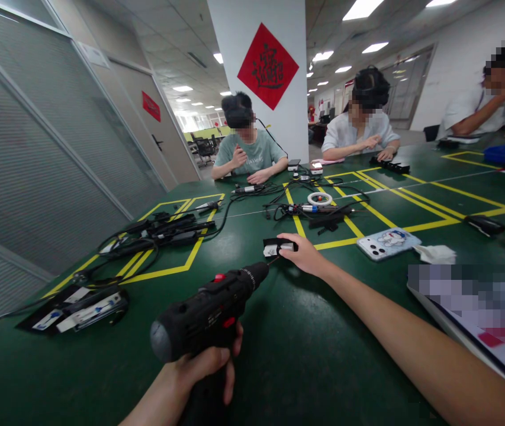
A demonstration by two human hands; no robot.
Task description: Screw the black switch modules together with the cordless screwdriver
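My left hand point(205, 364) is wrapped round the grip of a black cordless drill point(203, 305) with red buttons. The drill points away and to the right, with a thin bit at its chuck. Out past the chuck, my right hand point(303, 254) grips a small black piece with a white label point(272, 249) close above the green table point(252, 378). The bit's tip lies very near this piece; I cannot tell whether they touch. My right fingers cover part of the piece.
Black tools and cables point(167, 228) lie left, near a labelled black pouch point(95, 307). Ahead are a white tape roll point(319, 199) and a pen-like tool point(314, 209). On the right are a phone point(389, 242), a tissue point(436, 254) and a blurred screen point(478, 313). Several people sit opposite.
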